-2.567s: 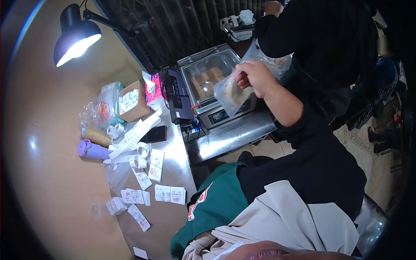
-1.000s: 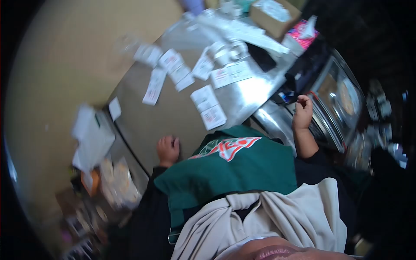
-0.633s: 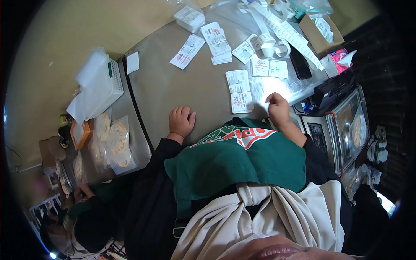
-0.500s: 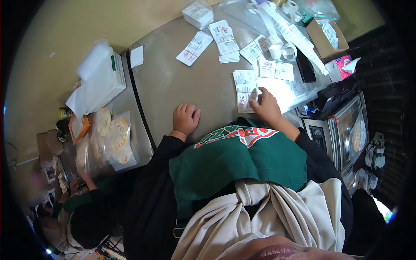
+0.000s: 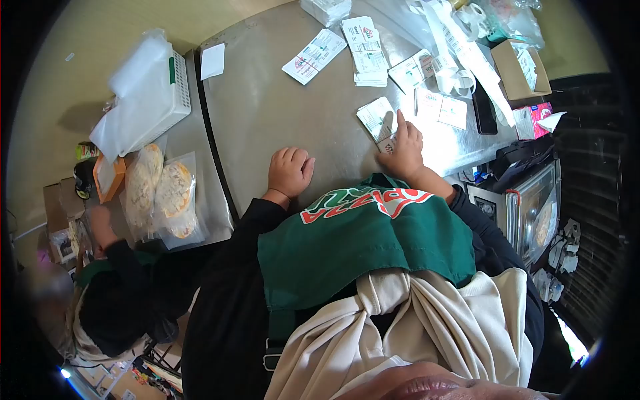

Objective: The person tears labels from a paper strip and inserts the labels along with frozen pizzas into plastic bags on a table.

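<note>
A rubber-banded bundle of printed labels (image 5: 379, 119) lies at a slant on the metal table (image 5: 247, 107), in front of me. My right hand (image 5: 405, 150) is on its near right part, covering some of it, with the thumb at the lower end and the index finger stretched along the right side. My left hand (image 5: 289, 172) rests on the table to the left, fingers curled in and nothing visible in them. Beyond are more label bundles: one banded at the left (image 5: 315, 57), a thicker stack (image 5: 365, 52), and another pair to the right (image 5: 440, 109).
Curled paper strips and rolls (image 5: 460, 60) lie at the back right, near a dark phone (image 5: 485, 110), a cardboard box (image 5: 519, 70) and a tissue pack (image 5: 533, 121). At the left are a white basket (image 5: 180, 93), bagged pizzas (image 5: 175, 190) and another person's arm (image 5: 110, 233).
My right hand has moved from the bundle's right side onto it. The bundle has turned from upright in view to a slant. My left hand stays put; the view has shifted slightly.
</note>
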Tool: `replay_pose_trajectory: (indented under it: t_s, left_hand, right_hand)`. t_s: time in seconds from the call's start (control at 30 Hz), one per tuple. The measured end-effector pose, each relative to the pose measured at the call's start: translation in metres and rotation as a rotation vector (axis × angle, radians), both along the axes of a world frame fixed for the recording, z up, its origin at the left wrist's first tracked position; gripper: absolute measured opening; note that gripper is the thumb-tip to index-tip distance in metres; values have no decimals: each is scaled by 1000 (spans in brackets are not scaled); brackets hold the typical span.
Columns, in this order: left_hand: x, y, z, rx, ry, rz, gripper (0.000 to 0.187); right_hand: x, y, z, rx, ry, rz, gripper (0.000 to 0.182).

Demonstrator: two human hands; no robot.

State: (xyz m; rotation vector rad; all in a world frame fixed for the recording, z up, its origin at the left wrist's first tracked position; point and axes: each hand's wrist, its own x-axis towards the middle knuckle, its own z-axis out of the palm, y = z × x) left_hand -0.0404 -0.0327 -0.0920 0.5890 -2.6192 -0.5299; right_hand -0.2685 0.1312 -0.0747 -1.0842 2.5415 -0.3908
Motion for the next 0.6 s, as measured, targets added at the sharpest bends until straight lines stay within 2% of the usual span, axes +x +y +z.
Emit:
replay_pose_trajectory:
  t_s: [0.13, 0.33, 0.43, 0.6]
  left_hand:
    - [1, -1, -5, -23, -10, 9, 15]
    - [-1, 0, -4, -30, -3, 27, 14]
    - [-2, 0, -3, -27, -17, 35, 13]
    - [-4, 1, -1, -26, -53, 51, 12]
  right_hand:
    - [-3, 5, 0, -66, -8, 0, 110]
    - [-17, 4, 9, -13, -39, 109, 102]
    - [-24, 5, 7, -10, -90, 111, 105]
    - [-31, 4, 14, -117, -131, 100, 102]
